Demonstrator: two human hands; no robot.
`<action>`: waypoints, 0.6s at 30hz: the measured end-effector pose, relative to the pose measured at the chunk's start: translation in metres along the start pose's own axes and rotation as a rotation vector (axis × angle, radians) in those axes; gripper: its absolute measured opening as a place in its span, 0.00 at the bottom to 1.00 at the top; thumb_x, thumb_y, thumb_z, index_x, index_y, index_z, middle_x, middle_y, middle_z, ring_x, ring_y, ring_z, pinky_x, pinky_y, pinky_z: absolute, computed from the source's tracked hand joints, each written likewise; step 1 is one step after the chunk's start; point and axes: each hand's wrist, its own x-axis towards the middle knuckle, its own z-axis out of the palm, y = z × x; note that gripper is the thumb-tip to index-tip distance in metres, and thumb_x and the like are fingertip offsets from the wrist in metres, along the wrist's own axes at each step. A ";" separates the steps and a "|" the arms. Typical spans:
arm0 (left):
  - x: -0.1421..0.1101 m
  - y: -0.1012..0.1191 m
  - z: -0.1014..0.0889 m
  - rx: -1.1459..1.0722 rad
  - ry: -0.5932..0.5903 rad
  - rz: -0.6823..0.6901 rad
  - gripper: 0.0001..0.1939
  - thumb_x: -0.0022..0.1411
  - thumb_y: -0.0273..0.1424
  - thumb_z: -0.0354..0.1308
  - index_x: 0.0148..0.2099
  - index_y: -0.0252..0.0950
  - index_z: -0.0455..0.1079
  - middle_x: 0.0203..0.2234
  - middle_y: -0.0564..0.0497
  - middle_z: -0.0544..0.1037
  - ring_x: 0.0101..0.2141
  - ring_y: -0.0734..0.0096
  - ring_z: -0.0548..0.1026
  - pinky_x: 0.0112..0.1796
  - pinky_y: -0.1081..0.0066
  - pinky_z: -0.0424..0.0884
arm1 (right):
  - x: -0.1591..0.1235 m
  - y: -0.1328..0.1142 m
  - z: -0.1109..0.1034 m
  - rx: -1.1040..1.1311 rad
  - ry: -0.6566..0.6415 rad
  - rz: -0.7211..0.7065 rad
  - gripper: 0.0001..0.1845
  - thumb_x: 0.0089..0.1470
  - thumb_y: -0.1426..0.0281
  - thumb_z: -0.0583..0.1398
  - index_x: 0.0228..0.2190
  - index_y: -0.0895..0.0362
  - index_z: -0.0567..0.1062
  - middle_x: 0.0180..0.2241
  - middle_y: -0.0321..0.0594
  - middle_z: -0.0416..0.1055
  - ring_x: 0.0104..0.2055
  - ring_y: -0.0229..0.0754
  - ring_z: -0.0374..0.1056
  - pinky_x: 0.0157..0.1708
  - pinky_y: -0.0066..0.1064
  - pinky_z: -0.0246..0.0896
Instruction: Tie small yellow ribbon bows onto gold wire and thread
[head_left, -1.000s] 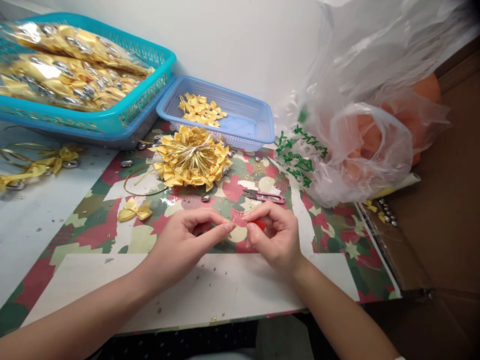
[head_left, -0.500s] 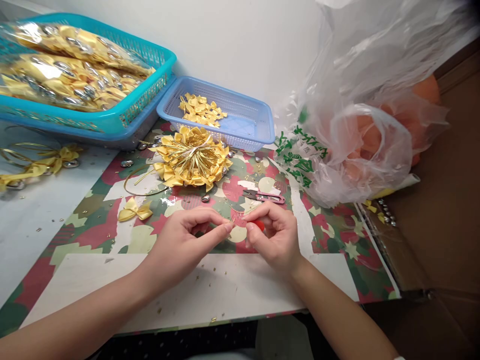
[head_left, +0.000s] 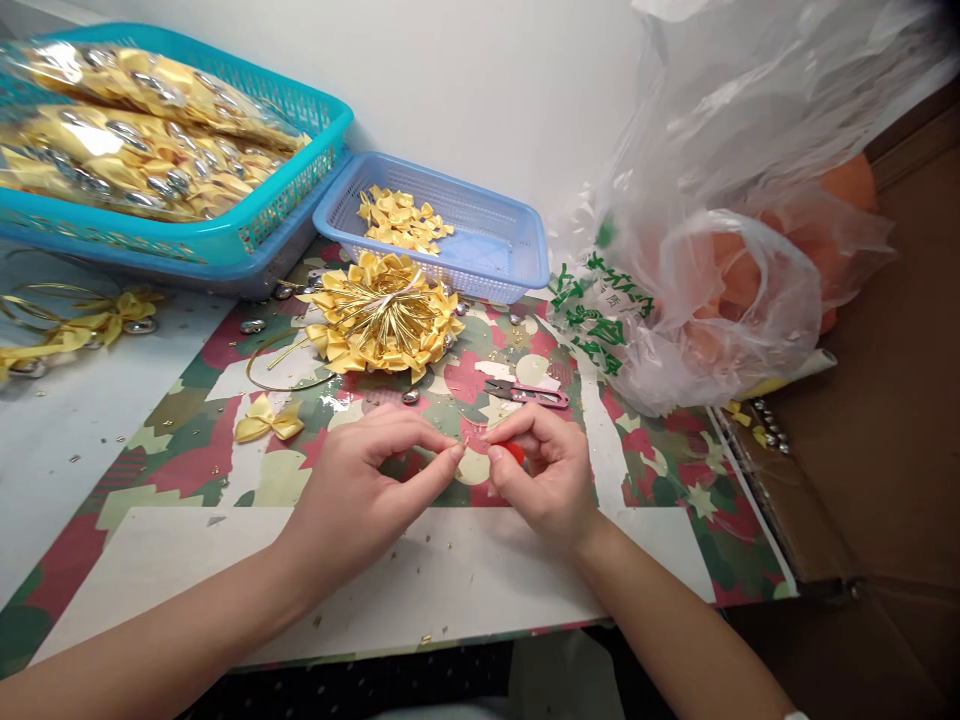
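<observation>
My left hand (head_left: pixel 375 470) is closed, thumb and forefinger pinching the end of a thin gold cord (head_left: pixel 466 443). Close on its right, my right hand (head_left: pixel 544 470) is also pinched, with a small red object (head_left: pixel 514 452) tucked between its fingers; most of that object is hidden. Whether the right fingertips also grip the cord is too small to tell. Beyond the hands lie pink-handled thread snips (head_left: pixel 529 393) and a silver bell-like bead (head_left: pixel 410 397). A loose yellow ribbon bow (head_left: pixel 268 420) rests left of my left hand. Farther back sits a tied bundle of gold cords with yellow bows (head_left: pixel 386 315).
A teal basket (head_left: pixel 292 190) holding bagged bows stands at the back left. Beside it, a blue basket (head_left: pixel 525 235) contains loose bows. Clear plastic bags (head_left: pixel 675 300) fill the right side. A white paper strip (head_left: pixel 517 580) runs along the table's front edge.
Both hands stay nearly in place. The fingertips shift very slightly, and the right hand moves a touch to the left. Nothing has been let go.
</observation>
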 end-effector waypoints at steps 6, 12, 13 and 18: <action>0.000 0.001 0.001 0.085 0.025 0.066 0.11 0.61 0.31 0.58 0.27 0.38 0.76 0.22 0.53 0.79 0.26 0.67 0.71 0.31 0.66 0.64 | -0.002 0.001 0.002 -0.011 -0.006 0.026 0.05 0.47 0.76 0.57 0.26 0.54 0.69 0.16 0.29 0.68 0.16 0.34 0.63 0.18 0.27 0.58; 0.000 0.001 0.002 0.105 0.034 0.097 0.11 0.61 0.30 0.58 0.26 0.37 0.75 0.22 0.53 0.79 0.26 0.67 0.71 0.32 0.66 0.65 | -0.002 0.003 0.003 0.001 -0.022 -0.005 0.05 0.48 0.77 0.58 0.27 0.54 0.70 0.16 0.30 0.70 0.17 0.33 0.62 0.19 0.27 0.58; 0.000 0.001 0.002 0.096 0.034 0.084 0.11 0.61 0.31 0.58 0.26 0.38 0.75 0.23 0.53 0.79 0.26 0.67 0.71 0.32 0.66 0.65 | -0.002 0.003 0.002 0.013 -0.020 -0.001 0.05 0.48 0.77 0.58 0.27 0.54 0.70 0.16 0.29 0.69 0.17 0.33 0.63 0.19 0.27 0.59; 0.001 0.001 -0.001 -0.043 0.005 -0.062 0.10 0.61 0.35 0.60 0.29 0.40 0.78 0.26 0.53 0.81 0.29 0.66 0.73 0.28 0.69 0.65 | 0.000 0.002 -0.001 0.158 -0.015 0.094 0.01 0.57 0.71 0.58 0.33 0.54 0.69 0.23 0.34 0.76 0.27 0.38 0.74 0.28 0.30 0.69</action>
